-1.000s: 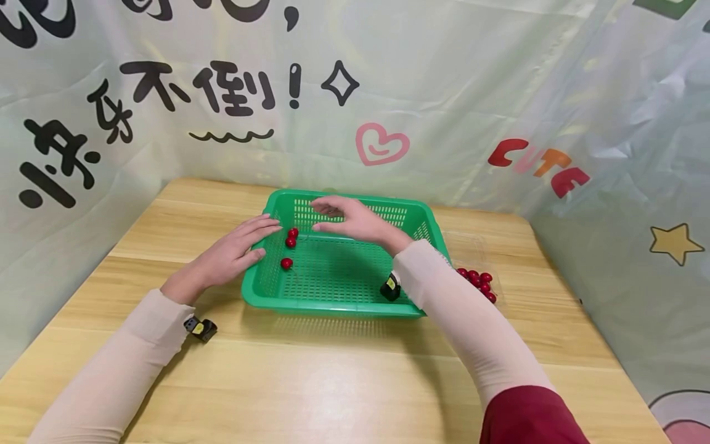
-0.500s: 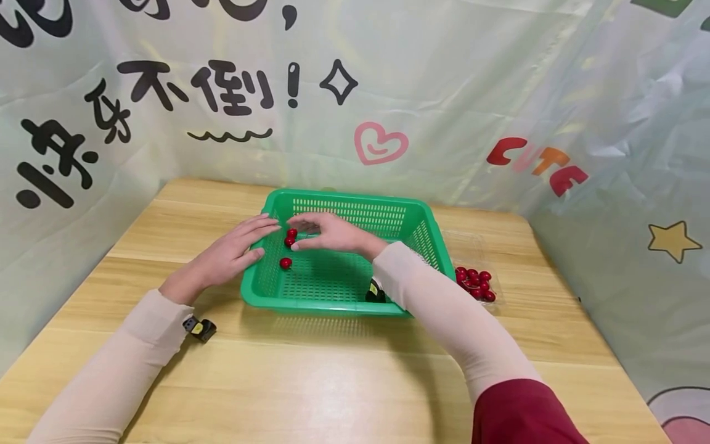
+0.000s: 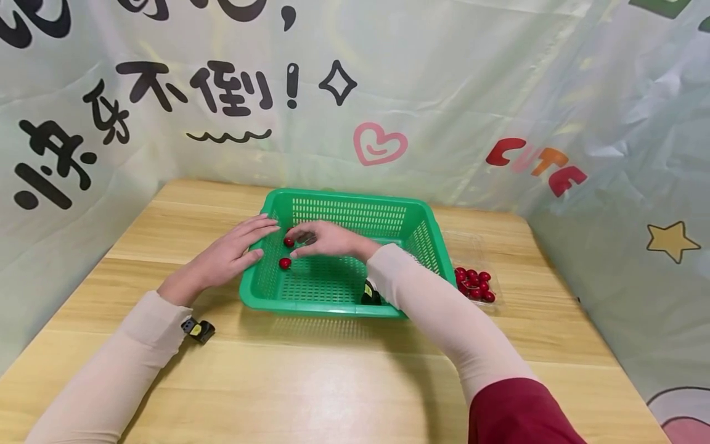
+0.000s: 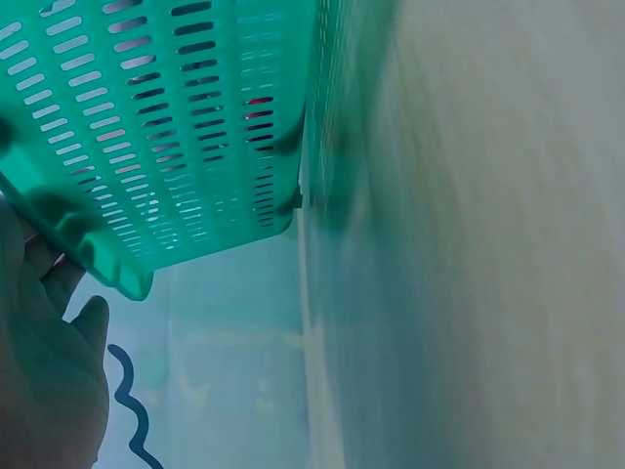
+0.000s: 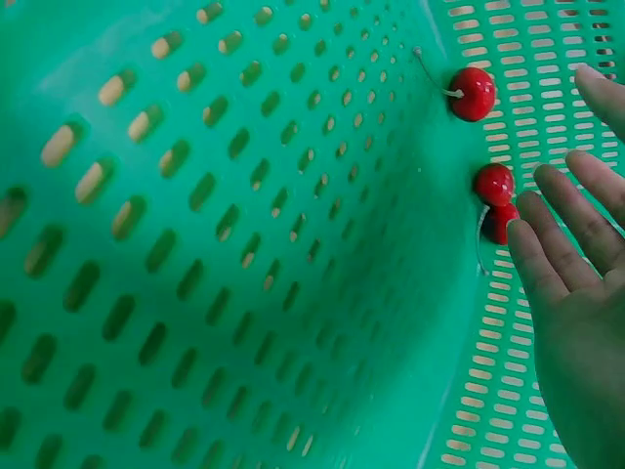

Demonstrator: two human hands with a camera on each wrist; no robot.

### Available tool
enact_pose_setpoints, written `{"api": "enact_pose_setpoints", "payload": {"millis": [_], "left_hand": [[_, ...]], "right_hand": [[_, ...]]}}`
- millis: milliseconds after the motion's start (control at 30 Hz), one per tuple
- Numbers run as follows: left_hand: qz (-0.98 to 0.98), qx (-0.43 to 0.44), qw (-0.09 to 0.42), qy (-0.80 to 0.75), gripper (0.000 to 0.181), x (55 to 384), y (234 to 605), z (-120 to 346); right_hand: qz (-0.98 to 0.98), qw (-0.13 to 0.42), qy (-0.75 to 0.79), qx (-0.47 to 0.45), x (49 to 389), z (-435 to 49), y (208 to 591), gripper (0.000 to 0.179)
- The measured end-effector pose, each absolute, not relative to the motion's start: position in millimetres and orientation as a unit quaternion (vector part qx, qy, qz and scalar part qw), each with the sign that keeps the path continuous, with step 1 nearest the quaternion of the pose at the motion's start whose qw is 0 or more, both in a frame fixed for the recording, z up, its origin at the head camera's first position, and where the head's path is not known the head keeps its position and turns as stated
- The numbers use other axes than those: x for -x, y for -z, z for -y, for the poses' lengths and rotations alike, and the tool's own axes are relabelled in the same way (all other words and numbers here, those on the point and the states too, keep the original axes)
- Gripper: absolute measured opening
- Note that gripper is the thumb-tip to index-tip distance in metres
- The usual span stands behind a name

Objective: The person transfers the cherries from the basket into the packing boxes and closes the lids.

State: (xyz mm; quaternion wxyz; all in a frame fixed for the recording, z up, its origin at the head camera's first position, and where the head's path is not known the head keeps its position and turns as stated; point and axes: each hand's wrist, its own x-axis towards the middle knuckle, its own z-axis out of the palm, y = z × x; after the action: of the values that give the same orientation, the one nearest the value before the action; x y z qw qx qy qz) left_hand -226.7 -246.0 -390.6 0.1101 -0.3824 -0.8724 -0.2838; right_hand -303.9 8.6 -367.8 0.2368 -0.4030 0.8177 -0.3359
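Inside the green plastic basket (image 3: 333, 305), three red cherries with stems lie near the left end. One cherry (image 3: 285, 263) is apart from the other two; in the right wrist view a second cherry (image 5: 494, 184) sits against a third cherry (image 5: 500, 223). My right hand (image 3: 331, 239) reaches down into the basket, thumb apart from the fingers and nothing held. Its fingertips (image 5: 522, 234) are right at the paired cherries, partly hiding them in the head view. My left hand (image 3: 230, 250) rests with extended fingers on the basket's left rim.
Just right of the basket stands a clear plastic box (image 3: 495, 285) with several cherries (image 3: 474, 283). The basket stands on a wooden table (image 3: 310, 382). A printed cloth (image 3: 444, 80) hangs behind the table and along its sides.
My right hand has moved left and lower, from over the basket's middle to the paired cherries. My left hand has stayed on the rim.
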Motion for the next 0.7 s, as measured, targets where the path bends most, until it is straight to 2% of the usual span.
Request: {"api": "enact_pose_setpoints", "payload": {"millis": [267,700], "left_hand": [[0.865,0.398,0.124,0.280,0.048,228.2,389.2,243.8],[0.877,0.376,0.090,0.286,0.049,226.8,387.3,243.6]], "right_hand": [[-0.834,0.233,0.262,0.426,302.0,-0.5,374.1,0.053],[-0.828,0.260,0.237,0.437,307.8,6.1,378.8,0.044]]}}
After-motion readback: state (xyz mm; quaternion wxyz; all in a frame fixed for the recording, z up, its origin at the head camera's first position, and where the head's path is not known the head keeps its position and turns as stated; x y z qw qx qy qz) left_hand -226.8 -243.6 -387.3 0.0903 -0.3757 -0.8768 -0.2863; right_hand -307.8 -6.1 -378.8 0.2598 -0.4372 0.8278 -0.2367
